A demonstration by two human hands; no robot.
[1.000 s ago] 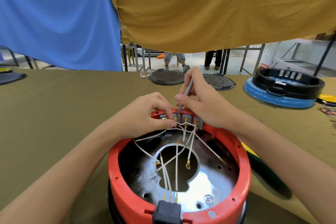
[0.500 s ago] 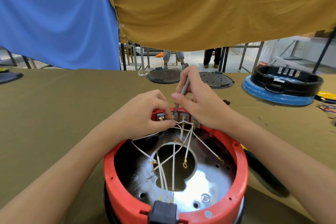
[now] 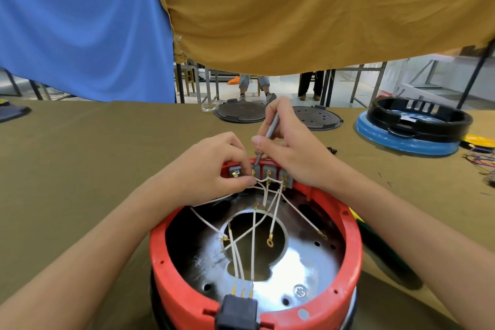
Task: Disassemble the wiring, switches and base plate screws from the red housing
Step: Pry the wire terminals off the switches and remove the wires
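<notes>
- A red housing [image 3: 345, 225] sits open on the olive table [image 3: 80, 158], white wires [image 3: 273, 211] crossing its metal plate [image 3: 302, 262]
- The right hand [image 3: 292, 147] grips a slim tool [image 3: 269, 132] at the switches [image 3: 267, 170]
- The left hand [image 3: 211, 169] pinches a wire there

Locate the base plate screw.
Head view: the base plate screw sits low right on the metal plate, inside the red housing's near rim, right of the black connector.

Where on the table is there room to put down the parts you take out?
Bare cloth lies left of the red housing, out past the left hand. A smaller patch sits between the right hand and the blue ring. It is crowded at the switches, and loose wires clutter the far right edge.
</notes>
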